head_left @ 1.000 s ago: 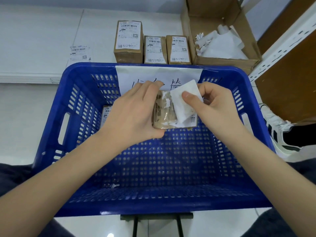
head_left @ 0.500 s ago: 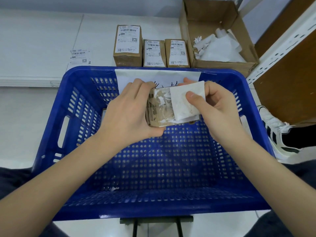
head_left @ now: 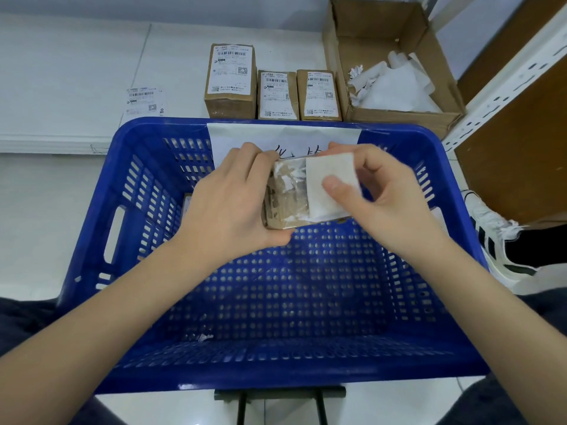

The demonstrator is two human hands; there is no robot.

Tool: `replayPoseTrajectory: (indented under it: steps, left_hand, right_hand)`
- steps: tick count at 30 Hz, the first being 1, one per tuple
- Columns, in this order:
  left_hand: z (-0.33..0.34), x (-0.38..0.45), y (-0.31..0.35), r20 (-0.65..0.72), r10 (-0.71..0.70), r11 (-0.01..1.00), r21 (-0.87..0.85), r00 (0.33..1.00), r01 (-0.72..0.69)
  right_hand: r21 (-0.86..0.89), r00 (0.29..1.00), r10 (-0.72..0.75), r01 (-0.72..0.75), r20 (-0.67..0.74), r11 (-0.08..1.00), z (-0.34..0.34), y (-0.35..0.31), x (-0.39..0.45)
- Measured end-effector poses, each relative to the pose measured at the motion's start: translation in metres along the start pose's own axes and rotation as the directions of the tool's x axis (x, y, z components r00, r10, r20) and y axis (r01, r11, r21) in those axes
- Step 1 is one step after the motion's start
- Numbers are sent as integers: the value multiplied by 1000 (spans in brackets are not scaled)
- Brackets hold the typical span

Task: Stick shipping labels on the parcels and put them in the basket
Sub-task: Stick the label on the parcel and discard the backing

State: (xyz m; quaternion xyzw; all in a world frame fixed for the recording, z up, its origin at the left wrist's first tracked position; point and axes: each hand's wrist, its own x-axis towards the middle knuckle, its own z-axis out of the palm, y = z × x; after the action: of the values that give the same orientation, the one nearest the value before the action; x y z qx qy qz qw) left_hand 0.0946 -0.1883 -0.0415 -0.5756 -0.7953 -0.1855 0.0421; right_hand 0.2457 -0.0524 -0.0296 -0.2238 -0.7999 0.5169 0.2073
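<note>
Beneath both hands: blue basket [head_left: 101, 228], perforated, largest item, with a white handwritten sheet [head_left: 285, 138] taped on its far wall directly behind the fingers; one labelled parcel, partly seen, lies on its floor [head_left: 187, 204] just left of the left hand. Beyond the hands, past the basket's far rim: open cardboard box [head_left: 380, 41] holding crumpled white backing paper [head_left: 395, 87], then three labelled parcels [head_left: 231, 78] in a row, then a loose label sheet [head_left: 144, 101] on the floor well to the left. Right of the right hand: a white shelf upright [head_left: 506, 75] and a shoe [head_left: 503, 240]. Between the hands: small brown parcel [head_left: 285, 200], held above the basket floor, its upper face scarred with torn paper remnants. Left hand [head_left: 227, 207]: curled round the parcel's left end, thumb under the near edge, steadying it. Right hand [head_left: 380, 197]: thumb and fingers pinching a white label piece [head_left: 329, 182] that overlaps the parcel's right half, blank side up. Change since a second ago: both hands and parcel have lifted slightly toward the far wall, and the white piece has gone from a folded, raised flap to a flatter sheet lying closer over the parcel. Judgement: the label is being positioned or worked on this parcel; it is not yet smoothed down, so placing in the basket remains outstanding.
</note>
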Motion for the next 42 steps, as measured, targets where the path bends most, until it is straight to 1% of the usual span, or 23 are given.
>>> replayPoseTrajectory:
  steps: [2,3,4,6,8,10,12,15,18,22,28,31,33,37,42]
  left_hand:
    - [2,1,-4,-19,82,993,91,996,-80]
    - [3,1,-6,-24,129,983,133,991,-124]
    - [4,0,-7,-28,169,972,172,985,-162]
    - [5,0,-8,-27,216,950,235,976,-204]
    - [4,-1,-9,-14,216,942,265,976,-205]
    - [2,0,-10,-21,206,940,282,978,-192]
    - [1,0,-11,-32,209,938,291,977,-191]
    - [2,-1,-9,-57,205,939,293,977,-180]
    - [2,-1,-7,-77,200,943,286,977,-170]
    - [4,-2,-6,-84,161,957,257,983,-135]
    - [3,-1,-6,-81,149,960,251,985,-125]
    - [4,-1,-6,-82,159,958,255,984,-134]
    - [4,-2,-6,-86,150,961,247,985,-125]
    - [4,-1,-9,-96,114,969,232,989,-89]
    - [4,0,-10,-92,109,967,239,990,-84]
  right_hand:
    - [-212,986,-67,99,152,972,-4,1,-1]
    - [-282,977,-58,117,207,952,-7,0,0]
    - [-340,971,-24,107,240,934,-10,-1,1]
    - [-418,957,98,27,274,908,-19,-3,3]
    - [-504,929,218,-40,300,863,-27,-6,1]
    - [-555,921,253,-48,297,830,-29,-7,0]
    - [-490,952,205,-69,229,869,-25,-5,0]
    - [-363,991,129,-111,25,925,-14,-8,1]
    - [-287,988,79,-115,-134,951,-7,-8,1]
    - [-219,965,69,-127,-253,967,-2,-5,2]
    - [-310,957,15,-109,-290,945,5,0,1]
    - [-267,952,27,-113,-304,957,3,-1,2]
    - [-261,957,32,-111,-288,959,1,-2,2]
    - [-298,978,6,-69,-209,952,3,4,1]
    - [-358,979,-68,-5,-192,934,3,5,1]
